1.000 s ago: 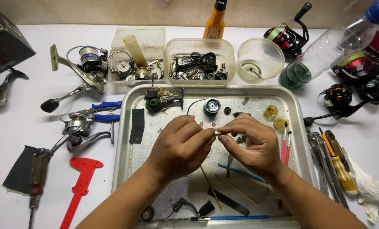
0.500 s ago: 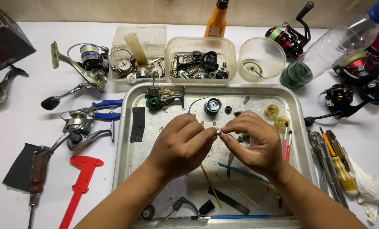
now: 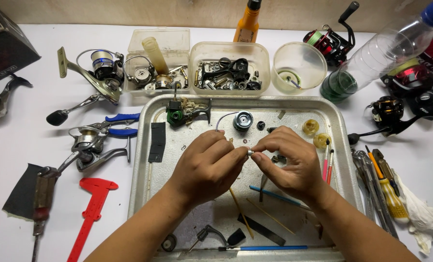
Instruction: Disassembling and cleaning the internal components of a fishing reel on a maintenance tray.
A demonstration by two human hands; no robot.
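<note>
both hands, left hand [image 3: 208, 167] and right hand [image 3: 288, 162], pinched a tiny metal part [image 3: 250, 152] over the tray [image 3: 144, 160] middle; it looked light, stiff, slippery, best gripped at its ends.

White table [image 3: 22, 121]: metal tray [image 3: 141, 165], reels, pliers [image 3: 122, 124].

A dented metal tray [image 3: 141, 160] sits mid-table, with the left hand [image 3: 204, 167] and right hand [image 3: 291, 162] meeting over its middle around a tiny silver part [image 3: 250, 152]. Behind it stand two clear plastic tubs [image 3: 228, 73]. A red plastic caliper [image 3: 91, 208] lies left of it, and a yellow-handled screwdriver [image 3: 388, 189] lies right.
</note>
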